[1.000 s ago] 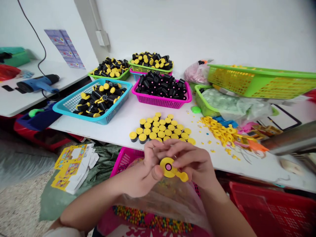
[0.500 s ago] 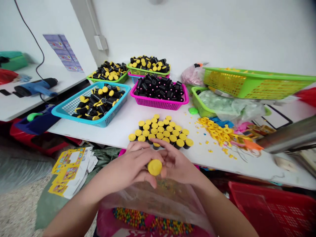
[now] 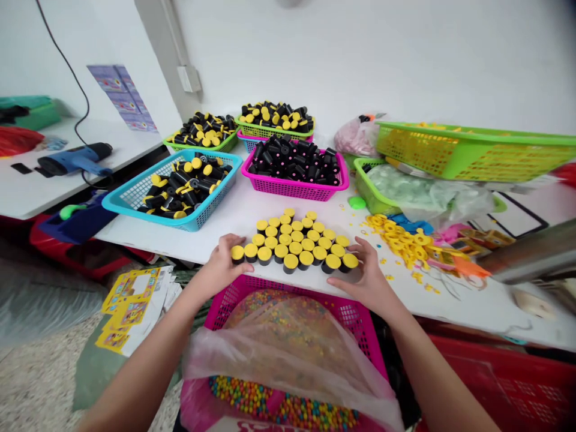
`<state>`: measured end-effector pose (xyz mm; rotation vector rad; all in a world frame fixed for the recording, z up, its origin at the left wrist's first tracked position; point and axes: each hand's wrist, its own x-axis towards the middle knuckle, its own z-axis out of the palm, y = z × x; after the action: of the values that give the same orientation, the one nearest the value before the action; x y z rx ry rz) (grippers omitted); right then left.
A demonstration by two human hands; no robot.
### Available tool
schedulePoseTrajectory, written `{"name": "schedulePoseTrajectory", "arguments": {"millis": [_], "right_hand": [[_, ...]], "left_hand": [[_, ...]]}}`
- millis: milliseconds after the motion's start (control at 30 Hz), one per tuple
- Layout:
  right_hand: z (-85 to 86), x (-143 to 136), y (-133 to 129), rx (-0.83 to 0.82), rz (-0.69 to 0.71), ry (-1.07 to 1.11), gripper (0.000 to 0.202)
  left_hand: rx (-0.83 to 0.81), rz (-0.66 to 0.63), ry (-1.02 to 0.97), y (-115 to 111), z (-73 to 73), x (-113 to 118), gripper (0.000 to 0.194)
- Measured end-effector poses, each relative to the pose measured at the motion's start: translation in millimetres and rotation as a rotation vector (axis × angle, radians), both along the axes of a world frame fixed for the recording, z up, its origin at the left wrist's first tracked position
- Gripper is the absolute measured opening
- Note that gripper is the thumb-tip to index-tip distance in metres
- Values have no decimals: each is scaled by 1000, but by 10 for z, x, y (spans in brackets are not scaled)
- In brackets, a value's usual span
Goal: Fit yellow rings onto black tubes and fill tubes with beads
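Observation:
Several black containers with yellow caps (image 3: 296, 247) stand upright in a packed cluster on the white table (image 3: 216, 237). At the cluster's left end, my left hand (image 3: 226, 262) has its fingers and thumb spread around the outermost container, touching its side. My right hand (image 3: 363, 273) is at the right end, thumb and fingers apart beside the last container there. Below the table edge, a pink basket (image 3: 375, 354) holds a clear plastic bag (image 3: 288, 336) over small multicoloured beads (image 3: 252, 401).
Behind the cluster are a blue basket (image 3: 193, 222) of capped containers, a magenta basket (image 3: 292, 187) of black pieces and green baskets (image 3: 472, 153). Loose yellow parts (image 3: 405, 240) lie to the right. A blue heat tool (image 3: 74, 161) rests on the left table.
My hands were together over the bag with a yellow-capped container. They have parted and moved forward to either end of the cluster, uncovering the pink basket.

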<state>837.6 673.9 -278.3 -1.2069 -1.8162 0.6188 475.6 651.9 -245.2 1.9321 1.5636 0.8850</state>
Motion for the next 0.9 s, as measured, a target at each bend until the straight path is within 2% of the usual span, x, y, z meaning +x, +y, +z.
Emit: {"name": "schedulePoseTrajectory", "arguments": {"millis": [100, 200, 300, 433, 533, 667, 767, 900], "right_hand": [[23, -254, -111, 5, -72, -8, 102], [80, -489, -152, -63, -44, -14, 112], [129, -654, -99, -90, 13, -8, 115], [196, -717, 21, -83, 145, -93, 111], [247, -704, 87, -95, 222, -133, 113], [284, -714, 158, -43, 344, -150, 105], [290, -751, 198, -12, 375, -126, 101], [288, -805, 205, 25, 351, -123, 96]], "left_hand": [[6, -51, -65, 10, 52, 264, 111], [48, -118, -79, 48, 50, 488, 126], [72, -158, -93, 102, 27, 630, 125], [72, -216, -45, 167, 71, 680, 118], [85, -319, -14, 230, 129, 654, 111], [90, -484, 10, 325, 170, 618, 106], [89, -527, 9, 369, 174, 601, 104], [95, -558, -3, 406, 167, 580, 104]]}}
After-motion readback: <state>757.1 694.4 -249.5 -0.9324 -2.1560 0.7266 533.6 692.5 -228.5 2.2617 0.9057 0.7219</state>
